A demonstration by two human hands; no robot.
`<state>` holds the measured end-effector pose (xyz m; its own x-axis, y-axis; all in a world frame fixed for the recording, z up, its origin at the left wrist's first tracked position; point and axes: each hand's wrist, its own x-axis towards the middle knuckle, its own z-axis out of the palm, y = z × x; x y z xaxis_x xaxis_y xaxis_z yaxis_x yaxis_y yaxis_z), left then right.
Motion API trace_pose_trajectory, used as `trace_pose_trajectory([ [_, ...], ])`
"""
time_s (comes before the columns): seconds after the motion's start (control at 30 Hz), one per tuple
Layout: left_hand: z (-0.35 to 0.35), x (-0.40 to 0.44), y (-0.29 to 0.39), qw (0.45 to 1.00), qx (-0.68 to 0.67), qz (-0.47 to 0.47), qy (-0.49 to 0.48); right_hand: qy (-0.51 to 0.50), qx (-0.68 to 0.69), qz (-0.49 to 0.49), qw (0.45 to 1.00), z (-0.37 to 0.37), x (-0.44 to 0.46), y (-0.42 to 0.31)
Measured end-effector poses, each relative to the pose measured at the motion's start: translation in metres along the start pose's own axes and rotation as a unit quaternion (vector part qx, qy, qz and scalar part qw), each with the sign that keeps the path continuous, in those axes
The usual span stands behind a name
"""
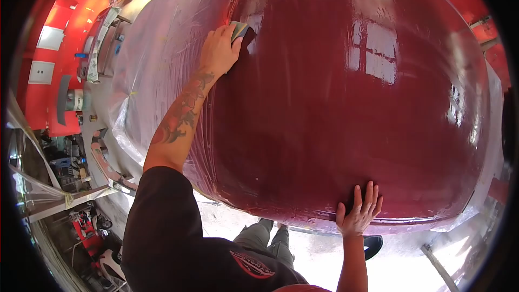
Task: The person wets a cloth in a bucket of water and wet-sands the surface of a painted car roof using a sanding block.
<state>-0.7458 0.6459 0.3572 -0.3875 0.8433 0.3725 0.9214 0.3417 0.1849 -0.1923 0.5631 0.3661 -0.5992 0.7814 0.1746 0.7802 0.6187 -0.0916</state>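
Observation:
A large dark red car hood (324, 124) fills the middle of the view, its wet-looking surface reflecting bright windows. Near its upper left edge, my left hand (220, 51) is closed round a small greyish sanding block (238, 31) and presses it on the paint. A dark flap, perhaps sandpaper, shows beside the block; the block's underside is hidden. My right hand (359, 212) lies on the hood's near edge, fingers stretched out and slightly spread, holding nothing.
Clear plastic sheeting (157, 59) covers the car left of the hood. A loose bumper-like part (105, 159) lies on the floor at left, near cluttered shelving (67, 165). Red walls (67, 16) stand behind. A pole (439, 267) is at lower right.

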Motion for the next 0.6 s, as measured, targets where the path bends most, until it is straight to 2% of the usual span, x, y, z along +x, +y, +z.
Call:
trace_pose_trajectory([
  [0.03, -0.001, 0.001, 0.001, 1.0, -0.008, 0.023, 0.009, 0.002, -0.003, -0.002, 1.0, 0.001, 0.002, 0.0],
  [0.17, 0.026, 0.056, -0.007, 1.0, -0.002, 0.009, 0.027, 0.005, -0.003, -0.017, 1.0, 0.0, 0.002, 0.001],
  [0.27, 0.056, 0.125, -0.016, 0.999, 0.028, -0.035, -0.007, -0.009, -0.009, -0.014, 1.0, 0.003, -0.002, 0.004],
  [0.37, 0.062, 0.152, -0.013, 0.995, 0.03, -0.087, -0.036, -0.004, -0.006, -0.018, 1.0, 0.005, -0.002, 0.006],
  [0.5, 0.04, 0.113, -0.005, 0.994, 0.066, -0.064, -0.055, -0.001, -0.005, -0.014, 1.0, 0.001, -0.001, 0.003],
  [0.53, 0.02, 0.09, 0.004, 0.994, 0.052, -0.047, -0.083, 0.001, -0.006, -0.012, 1.0, 0.0, -0.001, 0.002],
  [0.6, 0.007, 0.038, 0.005, 0.996, 0.05, -0.031, -0.066, 0.002, -0.008, -0.013, 1.0, -0.001, 0.002, 0.001],
])
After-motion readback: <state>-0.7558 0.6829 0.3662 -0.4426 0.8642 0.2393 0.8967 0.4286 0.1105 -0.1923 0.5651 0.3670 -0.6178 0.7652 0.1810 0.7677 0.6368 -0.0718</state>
